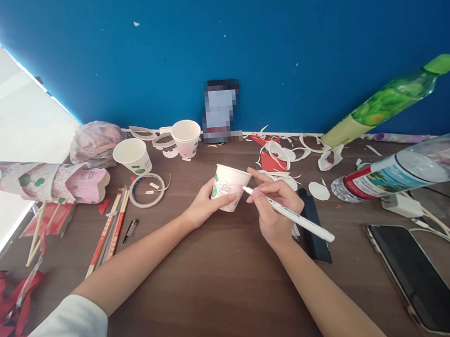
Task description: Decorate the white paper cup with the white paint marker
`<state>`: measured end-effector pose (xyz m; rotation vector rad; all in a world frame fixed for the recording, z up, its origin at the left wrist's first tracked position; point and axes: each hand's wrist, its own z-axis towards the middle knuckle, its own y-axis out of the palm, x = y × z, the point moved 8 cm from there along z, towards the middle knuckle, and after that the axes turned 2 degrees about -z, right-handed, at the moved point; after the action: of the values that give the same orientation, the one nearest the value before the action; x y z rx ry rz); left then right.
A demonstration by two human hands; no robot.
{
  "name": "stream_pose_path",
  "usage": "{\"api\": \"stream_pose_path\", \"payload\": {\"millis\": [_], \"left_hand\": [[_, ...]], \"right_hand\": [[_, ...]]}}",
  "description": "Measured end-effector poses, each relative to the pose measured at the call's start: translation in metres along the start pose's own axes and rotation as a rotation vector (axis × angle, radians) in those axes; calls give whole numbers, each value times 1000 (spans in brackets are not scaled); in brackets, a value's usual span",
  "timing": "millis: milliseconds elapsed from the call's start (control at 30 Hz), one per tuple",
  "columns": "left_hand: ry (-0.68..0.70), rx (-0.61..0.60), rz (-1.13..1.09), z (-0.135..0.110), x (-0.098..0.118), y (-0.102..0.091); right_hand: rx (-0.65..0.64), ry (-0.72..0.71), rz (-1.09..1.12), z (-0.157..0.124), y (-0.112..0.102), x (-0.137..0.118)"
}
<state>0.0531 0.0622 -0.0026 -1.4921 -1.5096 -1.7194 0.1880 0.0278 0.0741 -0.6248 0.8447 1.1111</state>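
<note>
My left hand (207,205) is wrapped round a paper cup (229,191) with green leaves and pink print, held slightly tilted over the brown table. In my right hand (277,208) is a white marker pen (301,222), its pink tip meeting the cup's right side near the rim. The right index finger rests by the cup's rim. Two more paper cups stand behind to the left: a single-looking white one (132,155) and a printed one (186,138). A roll of tape (132,196) lies flat on the table left of my left hand.
A phone (220,111) leans on the blue wall. Paper scraps (282,153) lie along the wall. At right are a green-capped bottle (383,101), a clear bottle (389,174), a dark phone (416,273) and cables. Chopsticks (105,232) and stacked cut cups (43,183) lie left.
</note>
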Motion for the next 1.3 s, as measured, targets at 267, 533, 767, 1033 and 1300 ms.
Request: {"api": "stream_pose_path", "payload": {"millis": [267,533,767,1033,1300], "left_hand": [[-16,-5,-29,0,0,1],[-20,-16,-51,0,-1,1],[-27,4,-64,1,-1,0],[-41,5,-71,1,-2,1],[-69,45,-158,-2,0,3]], "right_hand": [[21,-8,4,-1,-2,2],[17,-16,7,0,-1,0],[8,-18,26,0,0,0],[2,-18,43,1,0,0],[14,48,204,6,-2,5]]}}
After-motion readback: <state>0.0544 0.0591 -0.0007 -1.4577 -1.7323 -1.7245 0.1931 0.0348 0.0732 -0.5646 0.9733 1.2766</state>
